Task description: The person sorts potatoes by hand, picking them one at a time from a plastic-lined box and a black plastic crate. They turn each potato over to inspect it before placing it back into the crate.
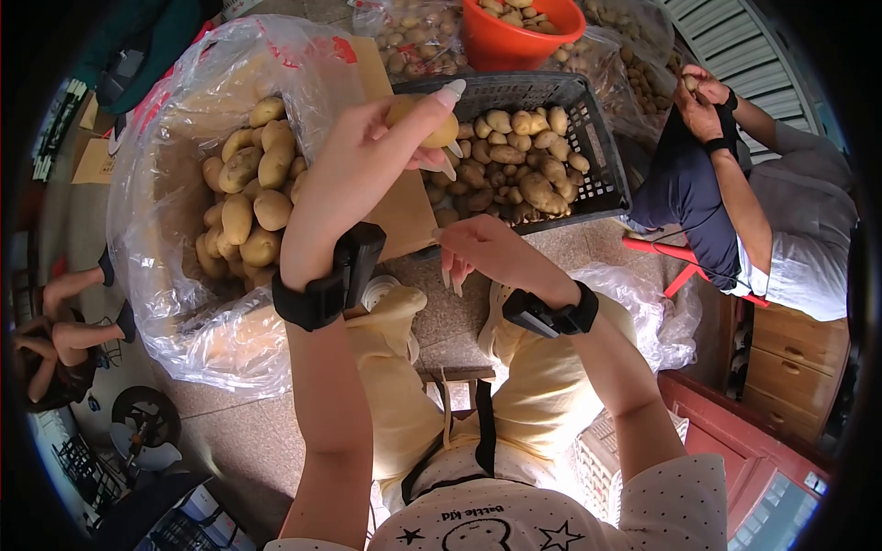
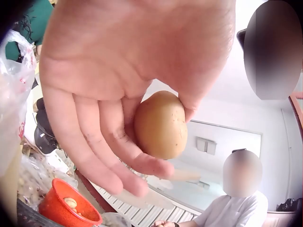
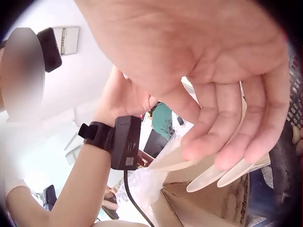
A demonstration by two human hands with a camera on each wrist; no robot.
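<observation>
My left hand (image 1: 360,151) pinches a smooth, pale yellow potato (image 2: 161,125) between thumb and fingers, raised over the near left part of a black plastic crate (image 1: 602,165). Many brownish potatoes (image 1: 505,154) lie in that crate. Lower and nearer to my body, my right hand (image 1: 496,248) hangs with loosely bent fingers and nothing in them, as the right wrist view also shows. To the left stands a cardboard box lined with a clear plastic bag (image 1: 152,202), and cleaner-looking yellow potatoes (image 1: 241,216) are heaped inside it.
An orange-red bucket (image 1: 505,50) with potatoes stands behind the crate, among clear bags of potatoes (image 1: 413,46). At the right a seated person (image 1: 781,184) holds a small potato. A box flap (image 1: 404,207) sticks up between box and crate. Crumpled plastic (image 1: 657,321) lies by my right leg.
</observation>
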